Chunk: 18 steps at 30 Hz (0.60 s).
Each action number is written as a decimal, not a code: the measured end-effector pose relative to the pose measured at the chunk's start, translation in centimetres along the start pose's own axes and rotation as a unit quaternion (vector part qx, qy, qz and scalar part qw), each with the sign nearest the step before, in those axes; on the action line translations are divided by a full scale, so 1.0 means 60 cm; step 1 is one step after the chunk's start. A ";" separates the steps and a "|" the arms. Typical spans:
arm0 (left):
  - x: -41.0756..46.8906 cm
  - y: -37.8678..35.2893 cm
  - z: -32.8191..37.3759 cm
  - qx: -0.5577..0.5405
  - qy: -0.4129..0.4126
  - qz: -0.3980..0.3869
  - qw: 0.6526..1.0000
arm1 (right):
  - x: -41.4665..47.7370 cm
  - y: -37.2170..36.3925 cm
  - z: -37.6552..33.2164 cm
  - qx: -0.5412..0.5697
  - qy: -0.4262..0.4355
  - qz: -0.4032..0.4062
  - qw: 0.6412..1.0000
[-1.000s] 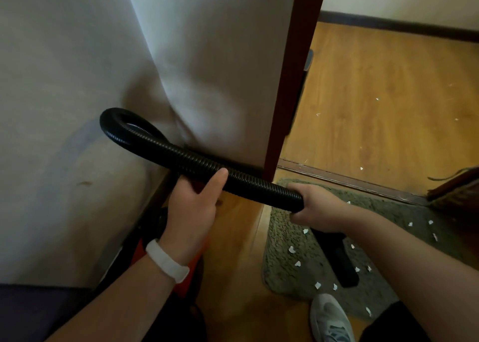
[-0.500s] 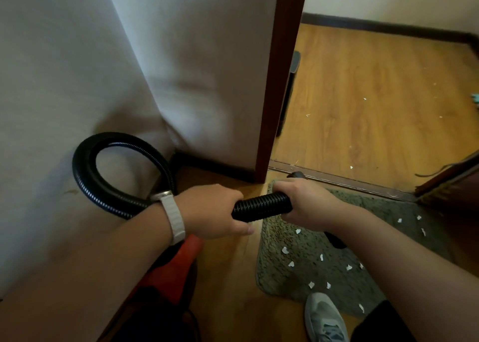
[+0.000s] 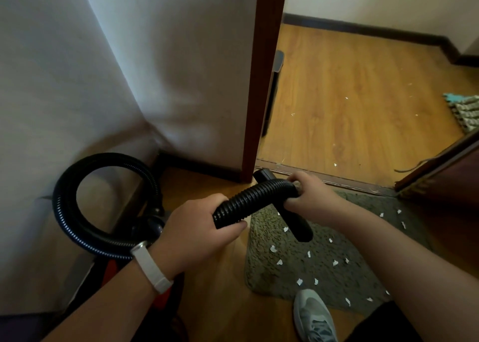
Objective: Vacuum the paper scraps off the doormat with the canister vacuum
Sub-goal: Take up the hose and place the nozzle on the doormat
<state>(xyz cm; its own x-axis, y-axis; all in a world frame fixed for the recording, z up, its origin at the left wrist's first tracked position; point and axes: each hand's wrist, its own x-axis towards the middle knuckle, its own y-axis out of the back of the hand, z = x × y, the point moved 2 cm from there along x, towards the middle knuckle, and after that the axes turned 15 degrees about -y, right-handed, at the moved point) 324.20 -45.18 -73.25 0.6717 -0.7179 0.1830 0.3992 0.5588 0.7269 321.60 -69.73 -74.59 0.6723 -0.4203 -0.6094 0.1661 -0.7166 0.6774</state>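
The doormat (image 3: 324,277) lies on the wood floor (image 3: 220,302) just inside the doorway, its green pile dotted with white paper scraps (image 3: 273,249). We hold the black ribbed hose (image 3: 254,201) of the canister vacuum over the mat's far left corner. Our left hand (image 3: 197,235) wraps its fingers round the hose. Our right hand (image 3: 313,199) curls round the hose end where it meets the black nozzle (image 3: 298,222). The nozzle slants down over the mat; we cannot tell whether its tip touches the pile. Behind our left hand the hose loops back toward the vacuum's red body (image 3: 160,299), low by the wall (image 3: 51,82). Our grey shoe (image 3: 313,315) stands at the mat's near edge.
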 end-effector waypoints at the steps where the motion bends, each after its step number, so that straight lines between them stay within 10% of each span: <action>1: -0.003 -0.002 -0.002 -0.006 -0.001 0.013 1.000 | 0.001 0.003 0.005 0.080 -0.040 -0.028 0.996; 5: -0.019 -0.024 0.006 -0.014 -0.042 0.019 0.999 | 0.002 0.009 0.014 0.352 -0.131 -0.138 0.916; 10: -0.040 -0.077 0.026 0.036 -0.125 -0.043 0.991 | 0.011 -0.015 0.021 0.411 -0.178 -0.205 0.870; 18: -0.068 -0.142 0.032 0.049 -0.101 -0.102 0.988 | 0.004 -0.019 0.010 0.250 -0.138 -0.092 0.954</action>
<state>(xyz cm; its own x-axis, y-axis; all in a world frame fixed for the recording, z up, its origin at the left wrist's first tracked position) 316.86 -47.80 -78.90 0.4403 -0.8858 0.1467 0.4445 0.3570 0.8216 321.13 -69.34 -75.76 0.4387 -0.3423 -0.8309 -0.1479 -0.9395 0.3089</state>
